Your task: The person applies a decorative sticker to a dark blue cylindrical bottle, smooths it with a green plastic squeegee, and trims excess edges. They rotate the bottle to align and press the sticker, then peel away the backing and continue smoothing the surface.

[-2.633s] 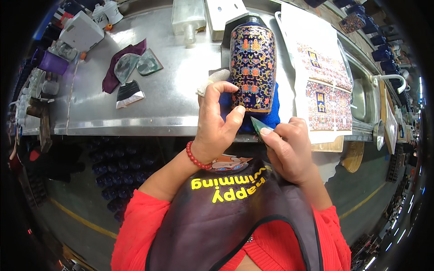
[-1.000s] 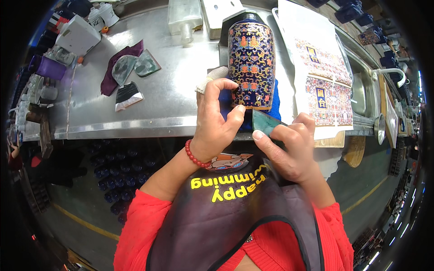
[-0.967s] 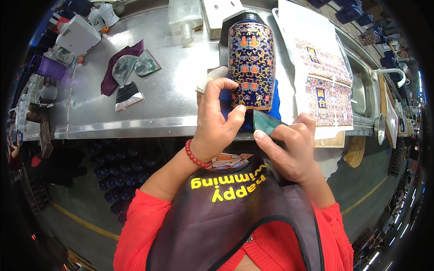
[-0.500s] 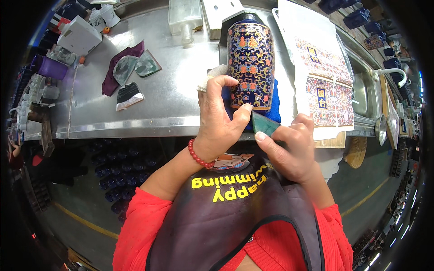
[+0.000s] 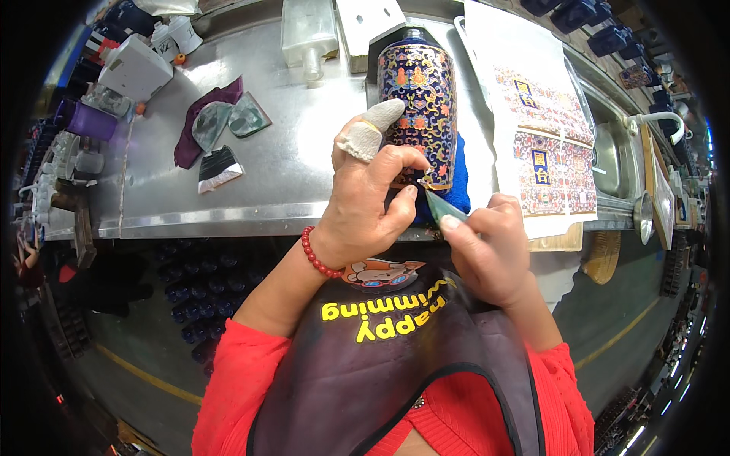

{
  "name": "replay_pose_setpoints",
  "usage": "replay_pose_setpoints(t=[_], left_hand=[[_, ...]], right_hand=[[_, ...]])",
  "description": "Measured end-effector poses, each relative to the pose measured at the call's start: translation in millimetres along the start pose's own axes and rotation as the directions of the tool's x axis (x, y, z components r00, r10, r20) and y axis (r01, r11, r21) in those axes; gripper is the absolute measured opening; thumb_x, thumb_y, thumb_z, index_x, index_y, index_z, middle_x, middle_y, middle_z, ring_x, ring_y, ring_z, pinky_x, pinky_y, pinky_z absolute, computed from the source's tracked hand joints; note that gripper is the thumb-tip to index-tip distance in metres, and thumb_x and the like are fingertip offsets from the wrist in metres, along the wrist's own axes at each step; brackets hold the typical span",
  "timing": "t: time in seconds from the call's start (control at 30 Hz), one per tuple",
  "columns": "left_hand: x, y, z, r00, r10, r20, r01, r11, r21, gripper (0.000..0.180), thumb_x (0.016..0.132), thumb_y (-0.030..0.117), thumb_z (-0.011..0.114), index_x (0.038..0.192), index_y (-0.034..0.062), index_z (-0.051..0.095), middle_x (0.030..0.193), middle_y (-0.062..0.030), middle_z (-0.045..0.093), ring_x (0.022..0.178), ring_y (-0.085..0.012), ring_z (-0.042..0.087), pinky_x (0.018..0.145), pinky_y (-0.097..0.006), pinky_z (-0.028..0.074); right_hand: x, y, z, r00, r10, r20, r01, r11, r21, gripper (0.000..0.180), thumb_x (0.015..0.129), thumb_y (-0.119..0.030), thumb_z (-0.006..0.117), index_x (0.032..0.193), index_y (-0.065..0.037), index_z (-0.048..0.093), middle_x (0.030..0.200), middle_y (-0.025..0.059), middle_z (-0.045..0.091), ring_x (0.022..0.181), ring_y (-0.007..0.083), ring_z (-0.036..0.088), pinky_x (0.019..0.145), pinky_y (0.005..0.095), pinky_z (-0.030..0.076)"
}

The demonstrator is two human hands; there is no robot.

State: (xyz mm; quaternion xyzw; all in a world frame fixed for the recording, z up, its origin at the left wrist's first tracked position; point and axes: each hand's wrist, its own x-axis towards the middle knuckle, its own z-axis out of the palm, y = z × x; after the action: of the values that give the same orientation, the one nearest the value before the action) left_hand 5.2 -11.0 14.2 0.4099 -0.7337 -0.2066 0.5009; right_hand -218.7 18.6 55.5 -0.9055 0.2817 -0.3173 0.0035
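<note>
Left hand [image 5: 366,199], digits apart, touched the bottle [image 5: 427,118]; right hand [image 5: 494,245] pinched a green scraper [image 5: 444,207]; pattern [image 5: 417,76] looked laid, near edge [image 5: 442,187] unfinished.

Here's my left hand [image 5: 369,205] against the patterned bottle [image 5: 418,80], index finger and thumb parted at its near end, a pale cover [image 5: 386,114] over another finger! My right hand [image 5: 494,251] pinches the green scraper [image 5: 442,207], tip right by that edge, blue cloth [image 5: 461,182] showing alongside.

Purple cup [image 5: 93,121] near white container [image 5: 138,70], curved faucet [image 5: 660,120] far right.
</note>
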Motion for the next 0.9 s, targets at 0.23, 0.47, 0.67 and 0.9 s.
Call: replay_pose_setpoints(t=[0.23,0.47,0.67,0.9], left_hand=[[13,6,-5,0.989,0.13,0.063,-0.139,0.976,0.169,0.023,0.074,0.001,0.069,0.095,0.0094,0.067,0.143,-0.0233,0.053,0.134,-0.0437,0.041,0.114,-0.051,0.029],[22,9,-1,0.983,0.175,0.062,-0.183,0.967,0.179,0.016,0.077,0.01,0.073,0.092,0.0107,0.067,0.129,-0.0203,0.056,0.133,-0.0445,0.04,0.113,-0.056,0.028],[25,9,-1,0.987,0.158,0.044,-0.162,0.976,0.143,0.019,0.078,0.009,0.073,0.097,0.0106,0.067,0.126,-0.0205,0.06,0.132,-0.0448,0.042,0.112,-0.052,0.031],[15,5,-5,0.991,0.134,-0.015,-0.13,0.978,0.164,0.018,0.077,0.008,0.073,0.095,0.0091,0.069,0.132,-0.0214,0.062,0.131,-0.0427,0.044,0.114,-0.05,0.029]], right_hand=[[2,15,-1,0.966,0.231,-0.118,-0.226,0.973,0.054,0.047,0.082,0.012,0.063,0.128,0.001,0.062,0.134,0.0293,0.06,0.112,0.042,0.062,0.097,0.0465,0.05],[20,15,12,0.907,0.419,0.032,-0.413,0.874,0.256,0.027,0.081,-0.001,0.076,0.107,-0.003,0.07,0.145,0.0269,0.053,0.129,0.0429,0.054,0.106,0.048,0.043],[30,23,19,0.892,0.453,-0.004,-0.428,0.847,0.316,0.017,0.081,-0.005,0.078,0.095,-0.003,0.069,0.133,0.0244,0.06,0.124,0.0401,0.058,0.101,0.045,0.047],[24,29,21,0.797,0.602,0.048,-0.559,0.705,0.436,0.01,0.087,-0.007,0.073,0.09,-0.001,0.067,0.134,0.0239,0.062,0.12,0.0292,0.062,0.099,0.0381,0.047]])
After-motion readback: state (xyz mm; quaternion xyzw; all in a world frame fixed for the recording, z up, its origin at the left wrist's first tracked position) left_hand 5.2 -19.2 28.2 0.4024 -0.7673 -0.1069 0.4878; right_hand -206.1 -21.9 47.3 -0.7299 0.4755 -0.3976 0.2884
